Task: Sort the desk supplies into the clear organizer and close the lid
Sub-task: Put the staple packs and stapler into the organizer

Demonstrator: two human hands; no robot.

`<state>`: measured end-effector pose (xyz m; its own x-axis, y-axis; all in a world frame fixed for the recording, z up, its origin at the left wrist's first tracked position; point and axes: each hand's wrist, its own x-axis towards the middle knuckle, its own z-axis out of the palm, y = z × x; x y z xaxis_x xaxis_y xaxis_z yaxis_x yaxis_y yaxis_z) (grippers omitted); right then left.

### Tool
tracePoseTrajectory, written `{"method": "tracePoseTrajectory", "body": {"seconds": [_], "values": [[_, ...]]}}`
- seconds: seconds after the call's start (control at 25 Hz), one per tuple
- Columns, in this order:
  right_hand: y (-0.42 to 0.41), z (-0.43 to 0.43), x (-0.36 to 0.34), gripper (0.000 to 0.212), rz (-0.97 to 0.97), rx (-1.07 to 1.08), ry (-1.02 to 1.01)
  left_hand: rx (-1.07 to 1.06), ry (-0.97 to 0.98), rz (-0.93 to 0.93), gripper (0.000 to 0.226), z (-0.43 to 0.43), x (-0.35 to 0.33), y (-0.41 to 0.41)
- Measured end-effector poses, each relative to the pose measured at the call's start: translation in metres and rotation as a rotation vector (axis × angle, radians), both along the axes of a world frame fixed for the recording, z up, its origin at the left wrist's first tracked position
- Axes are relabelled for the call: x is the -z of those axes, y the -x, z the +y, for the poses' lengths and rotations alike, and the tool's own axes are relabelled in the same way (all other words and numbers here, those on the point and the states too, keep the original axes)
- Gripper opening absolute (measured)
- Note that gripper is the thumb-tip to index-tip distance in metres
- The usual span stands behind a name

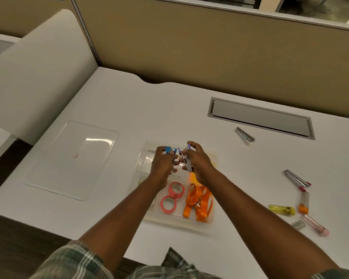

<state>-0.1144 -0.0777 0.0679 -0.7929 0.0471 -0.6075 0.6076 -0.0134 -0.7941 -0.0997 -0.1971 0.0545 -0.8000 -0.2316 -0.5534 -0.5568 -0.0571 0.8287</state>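
Both hands are over the far half of the clear organizer. Left hand has its fingers curled round a blue mini stapler, or what looks like one. Right hand pinches a purple one, metal arm hinged open. The two are nearly touching at 12 o'clock in the tray.

Already in the near half: two pink tape rolls and an orange lanyard. We can't read the dividers through the clear walls.

Risks as we see them:
- The open metal arm could snag the other stapler or catch a tray wall on the way down.
- If either goes in open or on end, it sits proud and the lid won't seat.
- Forearms pass right over the tape and lanyard, so a low pull-back drags them out.
- The clear walls are hard to see, so an edge is easy to clip.

Room: the lid lies flat at 9 o'clock, well apart, with bare tabletop between. At 3 to 4 o'clock are loose pieces: a yellow stapler, a pink clear one, an orange-tipped one and a metal arm, which sit near the right edge. Another metal arm is at 1 o'clock, beside the cable hatch. We judge several pickups are left before the lid.
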Motion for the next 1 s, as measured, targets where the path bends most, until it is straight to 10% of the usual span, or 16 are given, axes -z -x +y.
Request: {"method": "tracePoseTrajectory", "body": {"seconds": [1.0], "values": [[-0.013, -0.001, -0.002, 0.041, 0.136, -0.083, -0.179, 0.257, 0.432, 0.188, 0.038, 0.038, 0.004, 0.005]]}}
